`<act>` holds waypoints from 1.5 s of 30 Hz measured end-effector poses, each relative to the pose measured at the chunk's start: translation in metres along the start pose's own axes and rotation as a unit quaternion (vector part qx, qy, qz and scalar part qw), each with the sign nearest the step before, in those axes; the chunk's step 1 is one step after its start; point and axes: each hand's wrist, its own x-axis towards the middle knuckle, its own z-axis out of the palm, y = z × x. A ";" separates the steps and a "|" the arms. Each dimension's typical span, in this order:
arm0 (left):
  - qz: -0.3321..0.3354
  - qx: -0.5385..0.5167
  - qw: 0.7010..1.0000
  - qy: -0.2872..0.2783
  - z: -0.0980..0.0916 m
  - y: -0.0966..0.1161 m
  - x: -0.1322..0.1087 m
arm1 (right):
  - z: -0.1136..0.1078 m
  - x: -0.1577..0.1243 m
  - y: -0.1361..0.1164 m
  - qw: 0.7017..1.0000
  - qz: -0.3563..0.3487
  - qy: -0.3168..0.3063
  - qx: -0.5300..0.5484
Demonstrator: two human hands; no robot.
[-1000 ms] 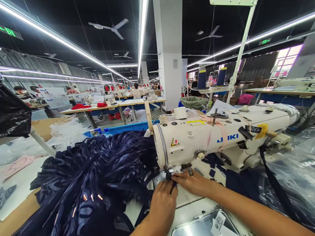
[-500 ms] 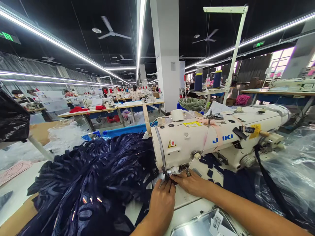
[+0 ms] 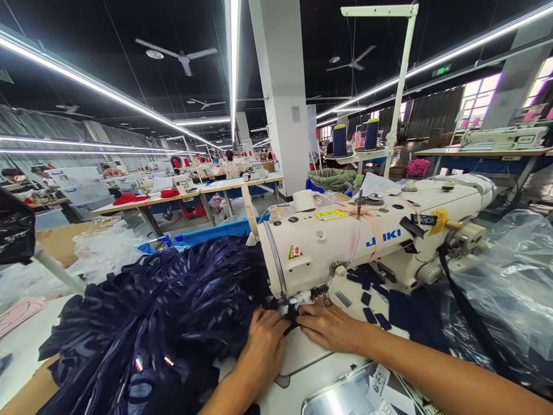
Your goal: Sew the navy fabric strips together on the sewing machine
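A cream Juki sewing machine (image 3: 371, 236) stands on the white table in front of me. Both hands meet under its needle end. My left hand (image 3: 263, 346) lies knuckles up, fingers curled onto a small dark navy fabric piece (image 3: 294, 314) at the presser foot. My right hand (image 3: 330, 325) comes in from the right, its fingers pressed flat on the same piece. A big heap of navy ribbon-textured fabric (image 3: 151, 323) spreads to the left and touches my left hand. What lies beneath the fingers is hidden.
Small navy cut pieces (image 3: 367, 300) lie on the machine bed. Clear plastic bags (image 3: 505, 282) pile at the right. A metal tray with paper tags (image 3: 371, 392) sits at the near edge. Thread cones (image 3: 339, 140) stand behind. Other workers sit at far tables.
The view has swung right and down a little, so everything sits further left. My left hand slid left toward the fabric heap; my right hand stays at the presser foot.
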 end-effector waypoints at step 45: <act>0.110 0.094 0.989 -0.025 0.020 -0.025 -0.006 | -0.005 -0.001 0.003 0.998 -0.055 0.035 -0.005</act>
